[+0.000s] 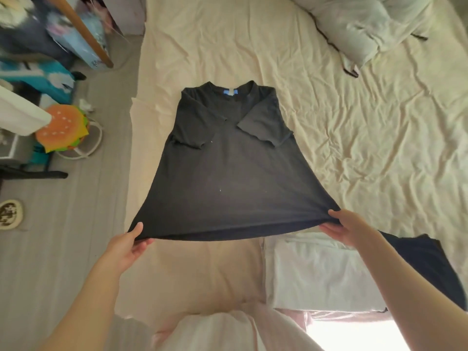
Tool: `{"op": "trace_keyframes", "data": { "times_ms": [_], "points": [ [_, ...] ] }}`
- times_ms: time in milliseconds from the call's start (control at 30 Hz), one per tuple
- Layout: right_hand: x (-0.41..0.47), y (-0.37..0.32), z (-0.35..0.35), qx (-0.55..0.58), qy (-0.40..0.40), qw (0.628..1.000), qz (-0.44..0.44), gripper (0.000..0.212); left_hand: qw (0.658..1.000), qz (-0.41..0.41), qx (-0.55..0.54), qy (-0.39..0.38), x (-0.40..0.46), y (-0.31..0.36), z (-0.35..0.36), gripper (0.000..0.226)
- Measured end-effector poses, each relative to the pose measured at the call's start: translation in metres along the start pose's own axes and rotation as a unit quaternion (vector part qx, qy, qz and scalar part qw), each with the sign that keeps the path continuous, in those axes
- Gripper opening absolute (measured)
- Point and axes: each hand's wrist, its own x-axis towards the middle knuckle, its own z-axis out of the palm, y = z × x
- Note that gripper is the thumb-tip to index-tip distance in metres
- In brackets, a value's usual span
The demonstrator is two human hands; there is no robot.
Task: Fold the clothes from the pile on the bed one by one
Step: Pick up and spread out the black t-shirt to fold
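Nearest you, your left hand (131, 243) and right hand (348, 225) each pinch a hem corner of the black T-shirt (228, 168), thumbs on top, pulling the hem taut and slightly raised. Just beside your right arm lie a folded white garment (316, 269) and a dark one (428, 257). The shirt lies on the cream bedsheet (354, 127), both sleeves already turned inward, collar far from you. You seem mid-fold; next, likely carry the hem up to the collar, keeping both corners level.
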Motion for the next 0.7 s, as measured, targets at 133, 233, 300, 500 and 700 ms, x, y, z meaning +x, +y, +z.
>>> {"op": "trace_keyframes", "data": {
  "times_ms": [133,233,300,500,700],
  "points": [
    [-0.023,0.003,-0.017,0.02,-0.013,1.0,0.011,0.006,0.999,-0.028,-0.036,-0.024,-0.023,-0.005,-0.015,0.014],
    [-0.033,-0.004,-0.012,0.054,-0.03,0.998,0.009,0.006,0.997,-0.021,-0.065,-0.037,-0.031,0.011,-0.008,0.012],
    [-0.036,-0.016,-0.003,0.084,-0.048,0.995,-0.003,0.005,0.994,-0.011,-0.096,-0.047,-0.032,0.031,0.003,0.012],
    [-0.036,-0.082,0.041,0.173,-0.112,0.978,-0.017,0.013,0.985,0.019,-0.151,-0.077,-0.012,0.114,0.056,0.02],
    [0.004,-0.2,0.108,0.219,-0.133,0.966,-0.043,0.014,0.979,0.082,-0.163,-0.089,0.044,0.222,0.14,0.017]
  ]
}}
